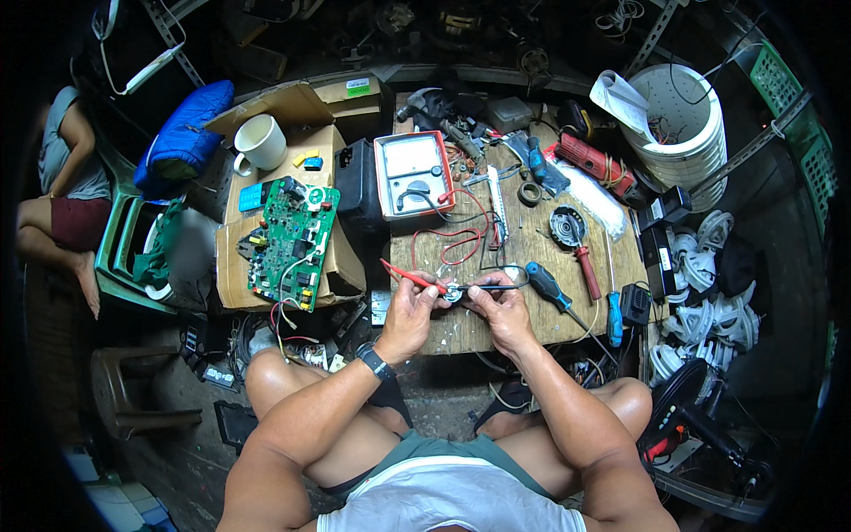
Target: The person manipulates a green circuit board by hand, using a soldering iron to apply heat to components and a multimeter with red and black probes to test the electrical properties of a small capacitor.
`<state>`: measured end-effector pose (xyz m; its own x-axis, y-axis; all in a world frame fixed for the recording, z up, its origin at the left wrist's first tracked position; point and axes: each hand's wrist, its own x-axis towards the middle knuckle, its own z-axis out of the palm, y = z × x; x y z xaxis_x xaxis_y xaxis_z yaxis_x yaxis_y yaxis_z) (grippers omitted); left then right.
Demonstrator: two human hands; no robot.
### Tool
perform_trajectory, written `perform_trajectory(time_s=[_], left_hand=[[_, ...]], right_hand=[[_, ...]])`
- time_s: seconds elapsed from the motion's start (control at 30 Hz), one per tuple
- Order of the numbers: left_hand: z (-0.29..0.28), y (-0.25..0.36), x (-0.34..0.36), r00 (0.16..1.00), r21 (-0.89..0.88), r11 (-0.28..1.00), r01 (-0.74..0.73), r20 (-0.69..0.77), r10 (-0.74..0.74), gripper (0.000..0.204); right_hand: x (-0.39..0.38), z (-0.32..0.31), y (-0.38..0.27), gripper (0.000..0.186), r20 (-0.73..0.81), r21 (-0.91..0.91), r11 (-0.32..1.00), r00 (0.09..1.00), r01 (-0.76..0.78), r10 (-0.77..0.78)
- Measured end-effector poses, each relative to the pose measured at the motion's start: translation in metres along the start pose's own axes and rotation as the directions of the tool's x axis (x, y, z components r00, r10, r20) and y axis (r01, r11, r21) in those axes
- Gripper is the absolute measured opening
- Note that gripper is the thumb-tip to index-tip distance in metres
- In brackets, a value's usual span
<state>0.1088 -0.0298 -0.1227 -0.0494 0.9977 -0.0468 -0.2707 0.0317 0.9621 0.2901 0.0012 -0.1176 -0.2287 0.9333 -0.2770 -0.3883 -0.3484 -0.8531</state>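
Observation:
My left hand (409, 317) is closed on a red test probe (409, 277), which slants in from the left. In my right hand (502, 312), the fingers pinch a black test probe (496, 286). Both probe tips meet at a small round whitish part (453, 293) between my fingertips; its kind is too small to make out. Red test lead (456, 232) curls over the wooden table (550, 321) toward a white analog multimeter (415, 168) in a red-rimmed box. Right of my right hand lies a screwdriver (547, 285) with a dark blue handle.
A green circuit board (291, 239) rests on a cardboard box (350, 277) at left, near a white mug (260, 142). Rightward are a red power tool (596, 167), a round motor-like part (568, 228) and a white bucket (678, 115). Another person (75, 168) sits far left.

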Motion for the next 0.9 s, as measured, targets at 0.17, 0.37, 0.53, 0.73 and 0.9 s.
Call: perform_trajectory(time_s=[0.17,0.37,0.53,0.73,0.9], left_hand=[[0.0,0.0007,-0.0002,1.0,0.005,1.0,0.016,-0.001,-0.016,0.021],[0.0007,0.001,0.0004,1.0,-0.001,1.0,0.0,-0.003,0.0,0.021],[0.0013,0.0025,0.0011,1.0,0.009,1.0,0.018,-0.002,-0.018,0.02],[0.0014,0.0028,0.0005,1.0,-0.005,1.0,0.017,-0.009,-0.017,0.019],[0.002,0.0032,0.0007,1.0,-0.014,1.0,0.012,-0.006,-0.012,0.019]], right_hand=[[0.0008,-0.0013,0.0014,0.014,-0.002,-0.024,1.0,1.0,0.008,-0.008],[0.0001,-0.0008,0.0001,0.015,-0.002,-0.029,1.0,1.0,-0.001,0.001],[0.0004,-0.0011,0.0007,0.016,-0.002,-0.017,1.0,1.0,0.002,-0.002],[0.0012,-0.0017,0.0008,0.017,0.001,-0.015,1.0,1.0,-0.006,0.006],[-0.0003,-0.0002,-0.001,0.016,-0.005,-0.021,1.0,1.0,-0.008,0.008]])
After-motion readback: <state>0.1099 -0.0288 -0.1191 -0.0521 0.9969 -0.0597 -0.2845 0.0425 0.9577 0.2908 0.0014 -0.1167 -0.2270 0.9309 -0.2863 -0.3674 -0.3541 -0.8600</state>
